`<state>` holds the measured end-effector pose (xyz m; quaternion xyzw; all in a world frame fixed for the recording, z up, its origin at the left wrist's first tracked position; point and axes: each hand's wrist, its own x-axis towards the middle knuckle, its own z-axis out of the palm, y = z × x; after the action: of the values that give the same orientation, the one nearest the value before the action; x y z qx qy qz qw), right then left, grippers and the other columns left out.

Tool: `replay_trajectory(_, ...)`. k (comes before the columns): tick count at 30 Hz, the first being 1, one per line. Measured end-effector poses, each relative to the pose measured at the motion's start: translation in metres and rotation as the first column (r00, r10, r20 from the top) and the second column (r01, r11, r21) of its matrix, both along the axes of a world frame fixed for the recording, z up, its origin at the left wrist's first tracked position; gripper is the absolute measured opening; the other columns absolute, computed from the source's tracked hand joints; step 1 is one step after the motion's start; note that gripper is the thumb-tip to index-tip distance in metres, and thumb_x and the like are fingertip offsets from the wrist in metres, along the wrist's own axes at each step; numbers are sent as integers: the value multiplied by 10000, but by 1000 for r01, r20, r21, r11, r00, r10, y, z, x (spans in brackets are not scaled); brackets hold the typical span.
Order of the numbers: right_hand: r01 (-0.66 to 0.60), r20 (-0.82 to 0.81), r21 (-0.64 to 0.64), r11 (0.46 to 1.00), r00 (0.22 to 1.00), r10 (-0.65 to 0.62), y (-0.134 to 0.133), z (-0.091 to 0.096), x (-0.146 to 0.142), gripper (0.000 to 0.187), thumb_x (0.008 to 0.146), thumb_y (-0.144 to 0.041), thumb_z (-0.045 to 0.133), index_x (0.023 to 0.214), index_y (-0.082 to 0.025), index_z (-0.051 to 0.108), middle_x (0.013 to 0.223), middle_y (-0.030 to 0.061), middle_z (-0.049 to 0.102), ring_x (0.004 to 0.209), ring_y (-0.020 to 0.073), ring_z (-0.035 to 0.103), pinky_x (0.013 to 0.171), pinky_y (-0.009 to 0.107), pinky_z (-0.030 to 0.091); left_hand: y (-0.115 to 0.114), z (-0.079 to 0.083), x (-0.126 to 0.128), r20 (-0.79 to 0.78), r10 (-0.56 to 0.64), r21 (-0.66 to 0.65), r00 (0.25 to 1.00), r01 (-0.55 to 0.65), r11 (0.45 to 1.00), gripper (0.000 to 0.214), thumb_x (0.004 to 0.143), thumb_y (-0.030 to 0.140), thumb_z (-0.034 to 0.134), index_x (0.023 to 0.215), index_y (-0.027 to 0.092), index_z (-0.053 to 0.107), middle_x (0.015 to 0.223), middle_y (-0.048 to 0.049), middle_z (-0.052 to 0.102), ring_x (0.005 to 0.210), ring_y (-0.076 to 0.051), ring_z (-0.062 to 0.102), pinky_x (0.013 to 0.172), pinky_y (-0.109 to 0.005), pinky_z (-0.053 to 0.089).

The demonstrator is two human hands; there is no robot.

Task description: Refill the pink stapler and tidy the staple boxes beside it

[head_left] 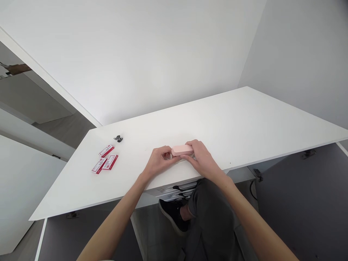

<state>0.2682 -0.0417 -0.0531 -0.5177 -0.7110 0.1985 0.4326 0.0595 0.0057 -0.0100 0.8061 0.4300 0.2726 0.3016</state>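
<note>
Right hand [202,159] grip on pink object [181,149], underside hidden

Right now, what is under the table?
A grey-trousered leg and a black shoe show under the table; its top hides whatever lies farther back.

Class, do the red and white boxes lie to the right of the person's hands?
No, the red and white boxes lie on the table left of the left hand, while the right hand holds the pink object.
</note>
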Motion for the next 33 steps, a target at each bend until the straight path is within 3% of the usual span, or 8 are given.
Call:
replay_trajectory(14,-3,-19,-18,1000,1000,3,1,-3,-3,311,1080,-506,458,1239,-241,490,1245,144,641,1128,332,615,894,471,540,-4,1,-1,9,-8,-8,1000,8,1000,491,897,552,745,663,185,518,620,56,384,613,-97,304,580,-277,244)
replay_trajectory(18,-16,-69,-64,998,998,11,-2,0,-4,372,1080,-546,424,1267,-227,459,1246,156,639,1122,329,635,905,460,534,-6,1,0,26,-25,1,999,25,1000,413,907,535,737,725,180,629,623,49,479,585,-90,304,560,-269,254)
replay_trajectory(23,-70,-184,-224,972,983,29,-6,6,-4,402,1091,-595,348,1257,-236,416,1153,119,677,938,293,675,807,430,534,-7,-6,7,33,-80,41,996,79,996,328,902,500,754,802,189,713,664,36,600,558,-82,321,551,-259,301)
replay_trajectory(33,-143,-316,-231,962,947,65,-8,12,-1,460,1096,-629,320,1329,-245,418,1313,132,654,1128,278,654,916,426,528,-6,-12,8,-14,-45,97,999,47,994,243,902,448,765,862,211,730,702,40,650,544,-85,373,571,-253,364)
